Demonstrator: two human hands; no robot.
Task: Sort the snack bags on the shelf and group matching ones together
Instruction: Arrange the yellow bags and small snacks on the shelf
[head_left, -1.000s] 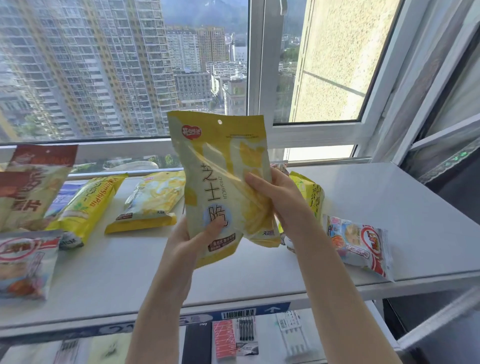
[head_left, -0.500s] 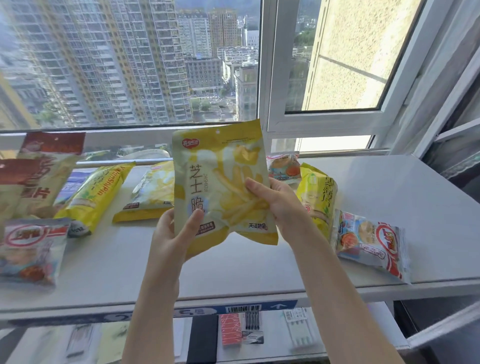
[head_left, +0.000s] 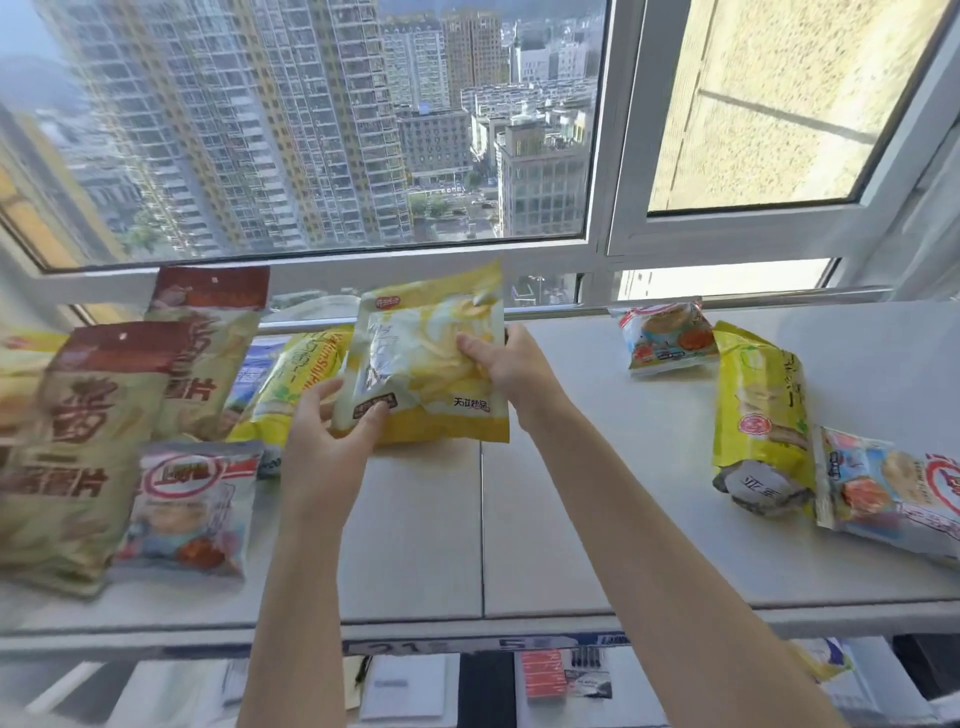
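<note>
I hold a yellow cheese-snack bag (head_left: 431, 358) over the back middle of the white shelf (head_left: 597, 519). My left hand (head_left: 327, 447) pinches its lower left corner and my right hand (head_left: 504, 364) grips its right edge. Left of it lie a yellow-green bag (head_left: 291, 384), two brown-topped chip bags (head_left: 208, 338) (head_left: 83, 447) and a white-red bag (head_left: 192, 509). To the right lie a white-red bag (head_left: 665, 338), a yellow-green bag (head_left: 758, 415) and another white-red bag (head_left: 893, 493).
A window frame and metal rail (head_left: 675, 306) run along the back of the shelf. A blue packet (head_left: 254, 369) peeks out beneath the yellow-green bag. A lower shelf (head_left: 405, 686) holds small packaged items. A yellow bag edge (head_left: 21, 348) shows at far left.
Both hands have carried the yellow bag down and to the left, tilting it flatter, until it hangs low over the bags at the back left. The view has swung left.
</note>
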